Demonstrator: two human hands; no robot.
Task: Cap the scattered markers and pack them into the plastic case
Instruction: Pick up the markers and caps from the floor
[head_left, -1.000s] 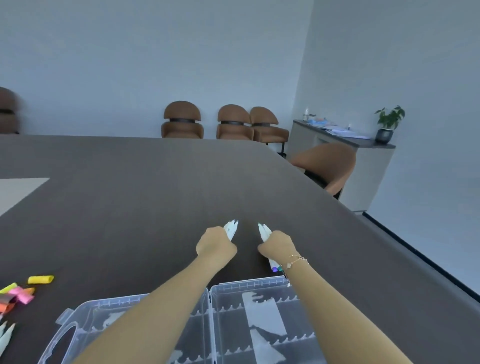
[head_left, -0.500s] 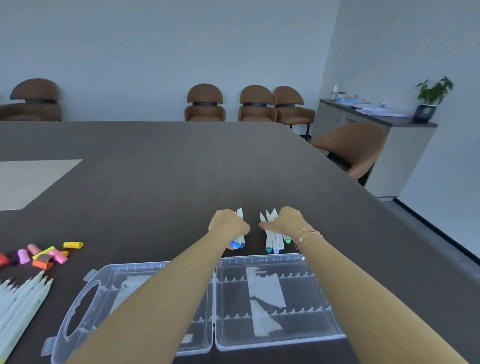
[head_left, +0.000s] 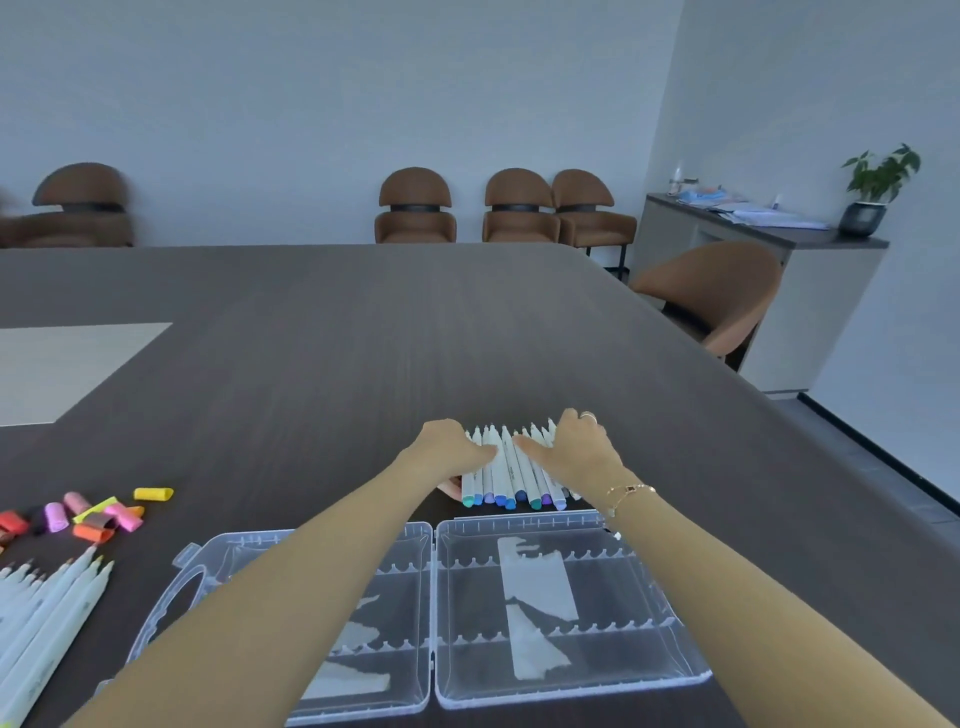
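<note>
A row of several white markers with blue, teal and purple ends lies side by side on the dark table, just beyond the clear plastic case. My left hand rests flat on the left end of the row. My right hand rests flat on the right part, fingers spread. The case lies open in front of me with both halves empty. More uncapped white markers lie at the near left. A heap of loose coloured caps sits beyond them.
The dark table has a pale inset panel at the left. Brown chairs line the far wall, and one chair stands at the table's right edge. A sideboard with a plant is at the far right.
Both hands held bunches of markers in closed fists; now the markers lie spread in one row on the table with both hands flat on them. The view has tilted down and left.
</note>
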